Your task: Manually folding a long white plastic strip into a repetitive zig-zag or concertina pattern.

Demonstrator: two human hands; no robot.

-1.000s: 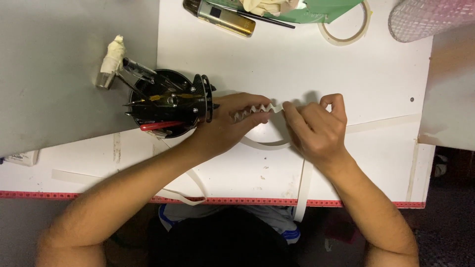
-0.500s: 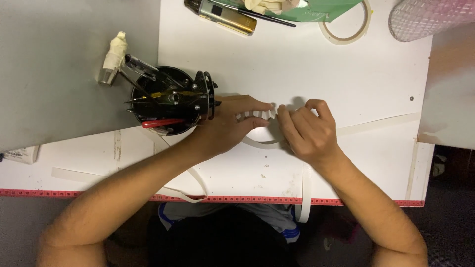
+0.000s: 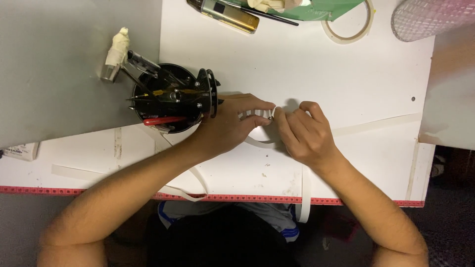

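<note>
Seen from the head camera, the left hand (image 3: pixel 232 126) and the right hand (image 3: pixel 302 131) met at the middle of a white tabletop (image 3: pixel 307 64), the fingertips of both pressed together in a pinch on a narrow white paper strip (image 3: pixel 262 142), which they had gathered into small pleats between them. From the pinch the strip curved in a shallow loop toward the near side, and long tails ran off under the forearms and drooped over the near edge, which was trimmed with a red measuring tape (image 3: pixel 74 190). The slack droop suggested a very light, limp band, easy to crease or tear and likely to slip unless gripped flat between thumb and forefinger close to the fold, as both hands did here. Just left of the left hand stood a black tool holder (image 3: pixel 170 99) holding a red-handled tool and several slim implements, with a tape-wrapped handle (image 3: pixel 116 49) leaning out to the far left over a grey mat (image 3: pixel 64 74). Along the far edge lay a gold and black device (image 3: pixel 230 14), a roll of pale tape (image 3: pixel 349 29) and, at the far right corner, a roll of bubble wrap (image 3: pixel 430 20).
</note>
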